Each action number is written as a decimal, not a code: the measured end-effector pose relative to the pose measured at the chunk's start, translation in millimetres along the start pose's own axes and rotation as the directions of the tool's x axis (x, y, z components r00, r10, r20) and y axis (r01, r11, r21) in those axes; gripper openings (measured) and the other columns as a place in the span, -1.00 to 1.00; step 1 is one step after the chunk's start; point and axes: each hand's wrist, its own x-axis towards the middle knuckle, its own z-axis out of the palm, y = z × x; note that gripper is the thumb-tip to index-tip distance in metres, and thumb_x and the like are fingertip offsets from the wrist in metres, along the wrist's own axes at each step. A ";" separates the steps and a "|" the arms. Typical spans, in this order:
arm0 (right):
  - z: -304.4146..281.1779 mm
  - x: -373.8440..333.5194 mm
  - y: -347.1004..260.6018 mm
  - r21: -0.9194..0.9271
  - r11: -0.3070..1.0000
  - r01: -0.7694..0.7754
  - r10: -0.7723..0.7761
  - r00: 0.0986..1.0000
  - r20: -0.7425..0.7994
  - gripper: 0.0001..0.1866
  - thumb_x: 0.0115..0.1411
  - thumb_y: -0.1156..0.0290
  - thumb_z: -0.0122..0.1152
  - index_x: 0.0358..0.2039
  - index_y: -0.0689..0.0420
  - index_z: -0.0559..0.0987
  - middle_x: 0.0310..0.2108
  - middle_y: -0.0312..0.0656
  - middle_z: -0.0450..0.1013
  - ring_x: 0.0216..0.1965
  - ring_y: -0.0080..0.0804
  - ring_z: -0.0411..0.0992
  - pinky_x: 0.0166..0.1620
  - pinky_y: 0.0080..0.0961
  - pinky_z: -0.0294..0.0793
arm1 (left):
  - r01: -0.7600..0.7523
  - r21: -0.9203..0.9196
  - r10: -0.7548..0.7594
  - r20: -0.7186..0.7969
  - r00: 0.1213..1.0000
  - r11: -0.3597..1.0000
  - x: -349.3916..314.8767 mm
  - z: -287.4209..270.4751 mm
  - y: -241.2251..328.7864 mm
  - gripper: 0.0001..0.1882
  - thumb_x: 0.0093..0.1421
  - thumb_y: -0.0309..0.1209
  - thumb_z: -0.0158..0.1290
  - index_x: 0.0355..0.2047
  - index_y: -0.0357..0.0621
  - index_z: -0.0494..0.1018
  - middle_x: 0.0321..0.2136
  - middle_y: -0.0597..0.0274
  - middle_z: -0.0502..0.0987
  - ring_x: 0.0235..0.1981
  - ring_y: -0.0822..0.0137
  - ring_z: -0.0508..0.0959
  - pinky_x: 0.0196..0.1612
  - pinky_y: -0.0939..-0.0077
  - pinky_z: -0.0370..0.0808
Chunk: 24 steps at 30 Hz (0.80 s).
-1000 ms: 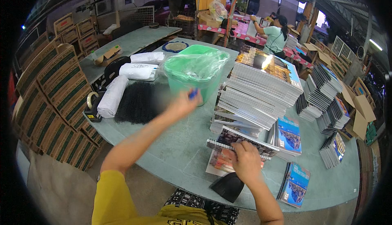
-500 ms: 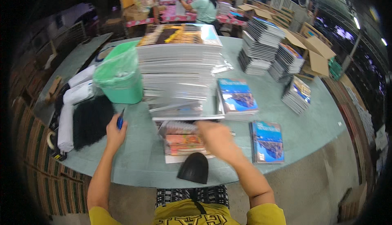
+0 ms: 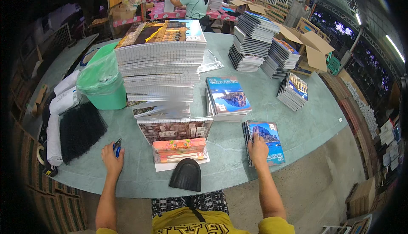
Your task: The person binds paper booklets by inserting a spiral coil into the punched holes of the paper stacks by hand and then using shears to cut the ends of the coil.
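Note:
My left hand [image 3: 113,160] rests at the table's left front, closed around small blue-handled cutters [image 3: 117,147] with their dark tips pointing up. My right hand [image 3: 258,150] is on a spiral notebook [image 3: 272,142] with a blue sea-and-rock cover, which tops a low pile at the right. Its fingers press together over the cover near the bound edge; the thumb is hard to see. Between my hands, a brown-covered notebook [image 3: 174,128] leans upright against the tall stack of notebooks [image 3: 159,59]. In front of it are an orange-red patterned block [image 3: 178,146] and a black curved pad [image 3: 185,175].
A green lined bin [image 3: 102,87] stands left of the tall stack, near black bristle-like strands [image 3: 80,127] and white rolls [image 3: 53,136]. Another blue-covered pile [image 3: 228,96] and several notebook stacks [image 3: 253,42] occupy the right. Behind the table, a person [image 3: 195,4] works near open cartons [image 3: 314,49].
My right hand has moved from the middle to the right-hand pile. Its top blue cover now faces the other way round. The brown-covered notebook now shows upright. My left hand keeps the cutters.

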 end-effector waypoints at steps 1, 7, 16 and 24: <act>-6.8 2.2 -11.8 0.006 1.000 -0.025 0.025 0.998 0.049 -0.57 0.05 0.31 0.17 -0.09 0.27 0.41 -0.30 0.07 0.43 -0.29 0.03 0.46 -0.26 -0.18 0.47 | 0.008 0.010 -0.008 0.000 1.000 1.000 -3.9 -1.1 -3.4 -0.49 0.00 -0.27 0.16 -0.07 -0.26 0.36 -0.20 0.00 0.38 -0.12 -0.01 0.34 -0.06 0.15 0.23; -11.2 12.7 -17.3 -0.008 0.999 0.048 -0.047 0.996 0.074 -0.68 0.06 0.32 0.18 -0.18 0.17 0.47 -0.35 -0.03 0.44 -0.36 -0.02 0.47 -0.36 -0.21 0.46 | 0.030 0.036 -0.031 0.031 0.999 0.999 -5.3 -1.3 -2.7 -0.50 0.02 -0.25 0.14 -0.07 -0.26 0.37 -0.17 -0.02 0.37 -0.08 0.00 0.32 -0.04 0.16 0.22; 1.1 99.1 -108.6 -0.014 0.795 0.606 -0.604 0.789 -0.114 -0.45 -0.04 0.40 0.26 0.03 -0.05 0.40 0.12 -0.19 0.28 0.14 -0.14 0.23 0.12 -0.15 0.21 | -0.018 0.061 0.018 -0.009 1.000 0.998 -5.6 -5.6 4.4 -0.52 0.02 -0.22 0.13 -0.09 -0.24 0.38 -0.21 0.02 0.39 -0.13 0.01 0.34 -0.09 0.17 0.23; 21.6 109.7 -92.1 0.220 0.804 0.553 -0.569 0.822 0.013 -0.65 -0.05 0.49 0.19 -0.17 -0.07 0.56 0.01 -0.20 0.42 0.07 -0.17 0.35 0.03 -0.28 0.35 | 0.005 0.023 -0.005 0.002 1.000 1.000 -5.4 -6.7 7.5 -0.54 0.02 -0.23 0.13 -0.11 -0.23 0.39 -0.22 0.02 0.39 -0.13 0.01 0.34 -0.07 0.19 0.21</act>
